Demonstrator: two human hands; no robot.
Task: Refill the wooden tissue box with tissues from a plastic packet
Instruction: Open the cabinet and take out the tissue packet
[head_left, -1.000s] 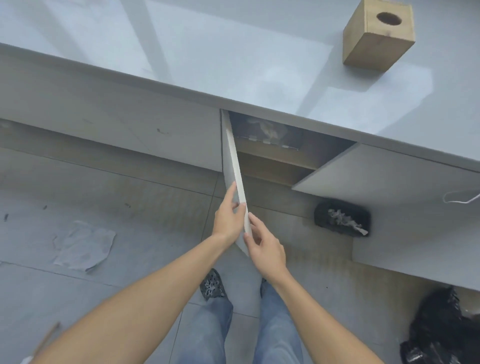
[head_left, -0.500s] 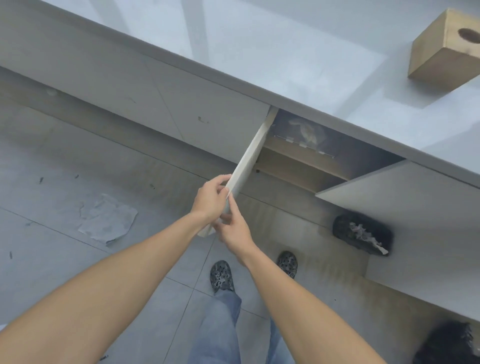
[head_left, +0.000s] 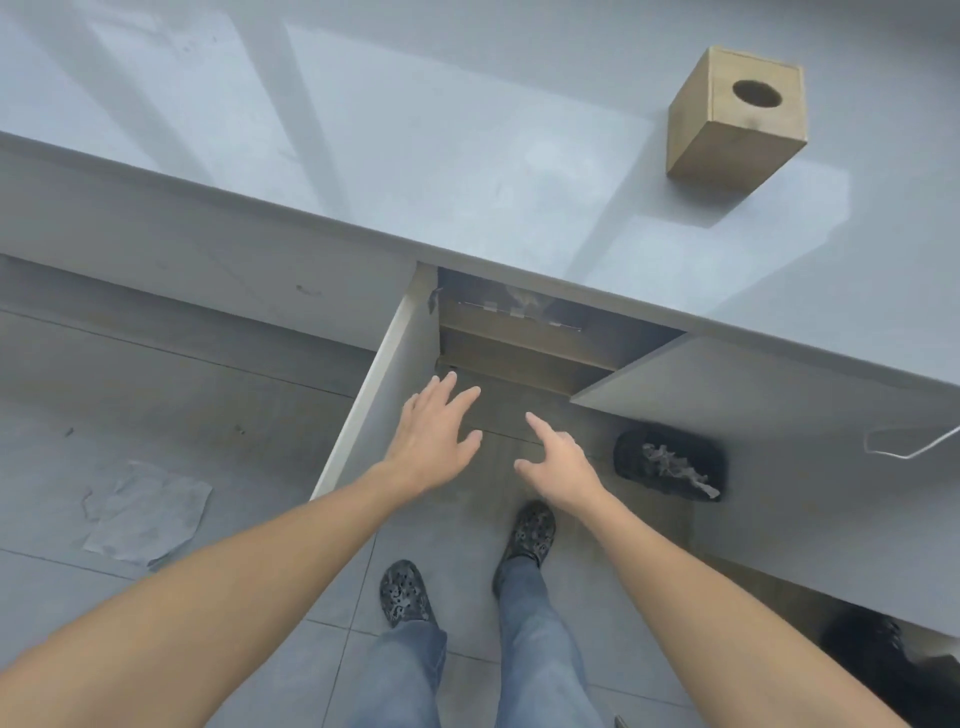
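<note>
The wooden tissue box (head_left: 736, 118) stands empty-looking near the desk's (head_left: 415, 156) far right edge, so both empty, spread-fingered hands, left hand (head_left: 434, 439) and right hand (head_left: 558, 465), should reach carefully into the open cupboard (head_left: 524, 332) (packet not clearly visible) beneath the front edge.

A light wooden tissue box (head_left: 736, 120), cube-shaped with a round top hole, stands upright on the grey countertop (head_left: 415, 156).

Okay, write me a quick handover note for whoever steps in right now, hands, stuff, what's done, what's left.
Left hand and right hand: both open and empty, reaching toward the open cabinet.
Left cabinet door is swung wide.
Wooden tissue box sits on the countertop, no tissue showing at its hole.
Done: cabinet opened.
Left: find the plastic tissue packet, not clearly visible yet, and refill the box.
</note>
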